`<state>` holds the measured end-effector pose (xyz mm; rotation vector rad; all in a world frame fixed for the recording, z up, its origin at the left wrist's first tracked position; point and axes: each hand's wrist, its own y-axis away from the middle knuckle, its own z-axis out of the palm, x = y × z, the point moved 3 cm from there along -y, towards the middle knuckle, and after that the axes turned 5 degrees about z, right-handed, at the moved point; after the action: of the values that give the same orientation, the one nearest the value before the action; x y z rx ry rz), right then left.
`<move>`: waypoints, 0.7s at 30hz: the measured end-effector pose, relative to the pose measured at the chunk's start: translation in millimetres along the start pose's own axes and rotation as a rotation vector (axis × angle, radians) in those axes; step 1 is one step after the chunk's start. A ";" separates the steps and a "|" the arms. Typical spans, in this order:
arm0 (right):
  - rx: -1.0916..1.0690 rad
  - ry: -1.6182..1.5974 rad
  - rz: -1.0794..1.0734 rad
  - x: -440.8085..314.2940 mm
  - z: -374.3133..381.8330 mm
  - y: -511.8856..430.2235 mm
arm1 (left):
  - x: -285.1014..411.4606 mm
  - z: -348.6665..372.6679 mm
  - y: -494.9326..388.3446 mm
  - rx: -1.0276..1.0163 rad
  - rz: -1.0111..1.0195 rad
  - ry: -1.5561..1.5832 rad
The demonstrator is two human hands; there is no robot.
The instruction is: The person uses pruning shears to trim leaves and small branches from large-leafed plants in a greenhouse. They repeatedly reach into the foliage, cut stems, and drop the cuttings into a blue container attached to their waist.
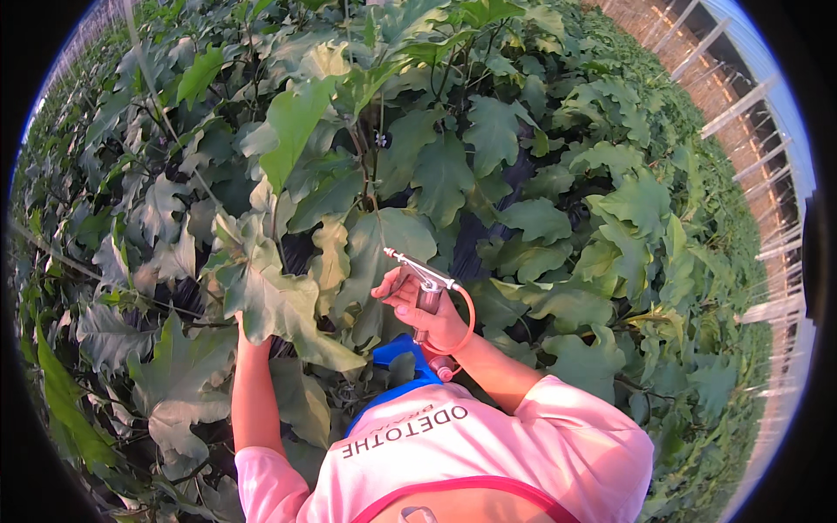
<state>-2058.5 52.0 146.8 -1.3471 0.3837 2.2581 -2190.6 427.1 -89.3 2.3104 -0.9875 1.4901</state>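
Observation:
My right hand (435, 320) grips a small silver airbrush-style sprayer (422, 269), its nozzle pointing up and to the left in front of a broad eggplant leaf (389, 238). Below the sprayer's body hangs a small reddish, see-through cup (428, 301). An orange hose (471, 310) loops from the sprayer's rear end down past my wrist towards a small pinkish round part (443, 368) at my waist. My left hand (251, 332) reaches into the foliage; a large lobed leaf (278, 304) covers its fingers, so what they touch is hidden.
Dense eggplant plants (628, 216) surround me on all sides. Thin support strings (163, 118) slant through them at the left. Dark plastic sheeting (480, 229) shows between stems. At the far right stand pale posts (742, 108). Something blue (392, 356) lies against my waist.

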 end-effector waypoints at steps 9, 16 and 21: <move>0.064 -0.029 0.030 27.3 -9.3 -5.3 | 46.3 -16.6 30.8 0.168 0.098 0.873; -0.112 -0.263 0.081 32.3 -28.7 -58.2 | 236.4 -81.0 113.9 -1.105 0.054 -0.203; -0.119 -0.380 0.076 35.6 -30.7 -94.9 | 189.2 -66.5 77.8 -0.061 -0.287 0.127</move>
<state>-1999.2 127.1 101.3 -0.9368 0.1732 2.5648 -2239.3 324.1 93.1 2.1741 -0.6282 1.4461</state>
